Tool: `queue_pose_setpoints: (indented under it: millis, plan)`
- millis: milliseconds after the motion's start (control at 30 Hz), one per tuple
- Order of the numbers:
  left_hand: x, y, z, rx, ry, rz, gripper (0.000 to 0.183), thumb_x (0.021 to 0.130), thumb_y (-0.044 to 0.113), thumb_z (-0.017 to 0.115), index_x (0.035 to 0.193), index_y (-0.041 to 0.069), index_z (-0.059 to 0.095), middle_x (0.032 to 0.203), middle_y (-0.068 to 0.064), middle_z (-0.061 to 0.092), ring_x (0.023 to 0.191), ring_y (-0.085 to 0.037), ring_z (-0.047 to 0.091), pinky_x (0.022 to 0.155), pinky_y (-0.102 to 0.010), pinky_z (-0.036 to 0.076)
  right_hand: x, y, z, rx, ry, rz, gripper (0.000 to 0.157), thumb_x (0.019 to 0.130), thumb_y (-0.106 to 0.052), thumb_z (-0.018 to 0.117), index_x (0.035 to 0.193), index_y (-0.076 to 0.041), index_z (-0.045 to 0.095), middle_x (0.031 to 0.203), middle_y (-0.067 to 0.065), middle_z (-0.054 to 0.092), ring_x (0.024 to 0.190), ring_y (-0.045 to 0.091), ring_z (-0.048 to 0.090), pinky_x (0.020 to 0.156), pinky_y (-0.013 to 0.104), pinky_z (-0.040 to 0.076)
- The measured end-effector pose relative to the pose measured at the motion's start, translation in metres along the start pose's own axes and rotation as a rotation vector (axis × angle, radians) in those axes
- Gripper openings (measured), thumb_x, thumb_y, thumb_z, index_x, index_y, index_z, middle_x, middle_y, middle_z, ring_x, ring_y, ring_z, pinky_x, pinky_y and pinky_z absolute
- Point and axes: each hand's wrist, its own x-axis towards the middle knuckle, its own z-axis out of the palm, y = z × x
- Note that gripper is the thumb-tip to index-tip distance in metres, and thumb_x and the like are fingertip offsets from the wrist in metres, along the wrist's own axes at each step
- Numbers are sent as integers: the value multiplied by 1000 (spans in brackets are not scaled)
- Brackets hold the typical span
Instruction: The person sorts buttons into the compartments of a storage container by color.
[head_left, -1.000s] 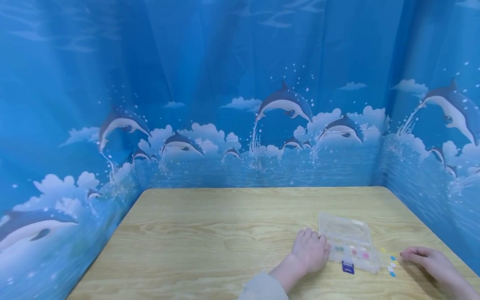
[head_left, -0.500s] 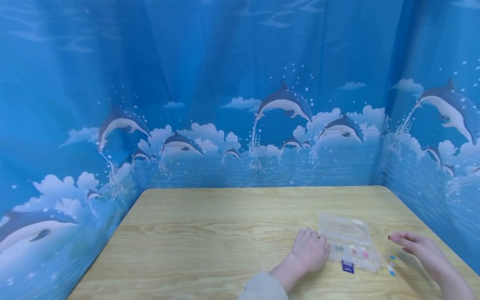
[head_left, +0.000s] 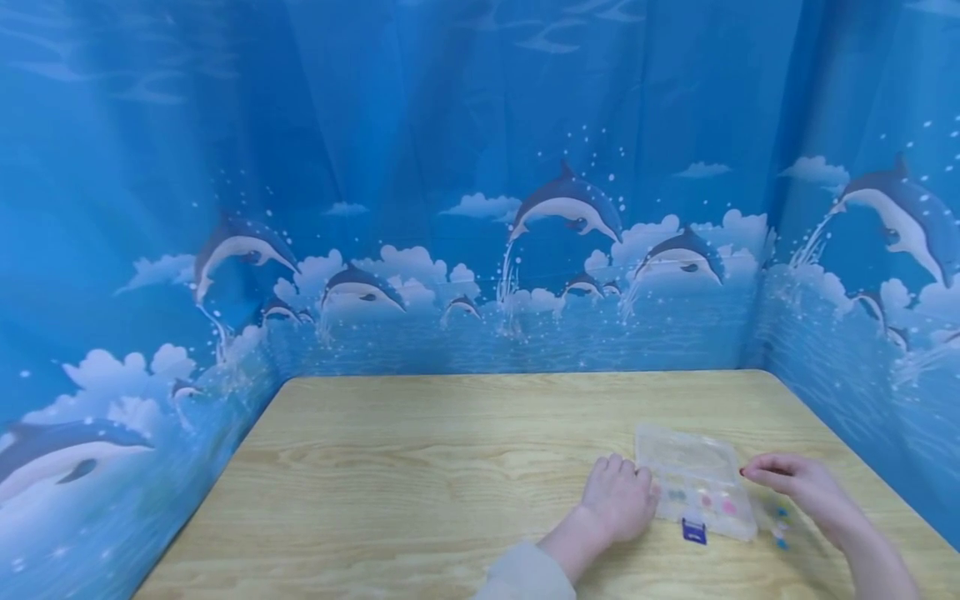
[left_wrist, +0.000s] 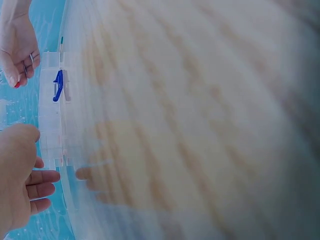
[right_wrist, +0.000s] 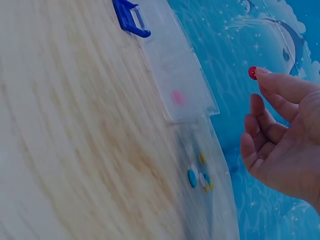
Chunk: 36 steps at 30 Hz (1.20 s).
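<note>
One red button (right_wrist: pixel 252 73) is pinched by the right hand (right_wrist: pixel 292 137); the left hand (head_left: pixel 618 502) touches one clear box (head_left: pixel 726 525), grip unclear.

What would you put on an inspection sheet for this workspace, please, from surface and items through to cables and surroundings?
Surface: wood-grain table.
Job items: clear box, lid open, coloured pieces inside; blue latch on the box's near side; red button; loose buttons right of the box.
Clutter: nothing seen.
Hands: left hand at the box's left end, grip unclear; right hand pinches the red button.
Cables: nothing seen.
Surroundings: dolphin-print backdrop behind the table and at both sides.
</note>
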Motion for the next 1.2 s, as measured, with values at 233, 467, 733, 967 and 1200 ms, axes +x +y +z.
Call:
queue_pose_setpoints:
  millis: [233, 467, 733, 967, 1200]
  plan:
    - [0, -1, -1, -16, -2, -5, 33, 99, 46, 30, 107, 25, 54, 92, 9, 53, 85, -7, 43, 80, -24, 35, 7, -13, 9, -10, -49, 26, 33, 90, -27, 61, 103, 3, 63, 97, -1, 63, 88, 2, 53, 75, 31, 43]
    - [1, -1, -1, -26, -5, -5, 34, 98, 47, 30, 108, 25, 55, 94, 9, 54, 86, -7, 44, 82, -25, 35, 12, -19, 16, -75, -78, 16, 31, 88, -27, 63, 102, 1, 65, 99, 6, 64, 90, 12, 54, 77, 36, 42]
    - [1, 0, -2, -8, -16, -4, 32, 97, 48, 33, 108, 26, 54, 93, 9, 53, 84, -7, 43, 80, -24, 35, 13, -20, 24, -88, -83, -48, 23, 84, -22, 67, 95, -1, 67, 92, 5, 64, 81, 9, 55, 72, 31, 43]
    - [1, -1, -1, -12, -9, 0, 32, 97, 48, 35, 108, 26, 54, 93, 9, 52, 84, -7, 42, 80, -24, 35, 15, -18, 26, -101, -100, -37, 22, 85, -23, 66, 94, -2, 67, 91, 4, 63, 83, 12, 55, 71, 32, 44]
    - [1, -1, -2, 3, -7, 7, 32, 96, 49, 36, 108, 26, 54, 93, 10, 52, 84, -7, 42, 80, -24, 34, 18, -17, 28, -135, -84, -31, 19, 85, -20, 66, 90, -2, 67, 89, 5, 64, 84, 15, 54, 72, 34, 42]
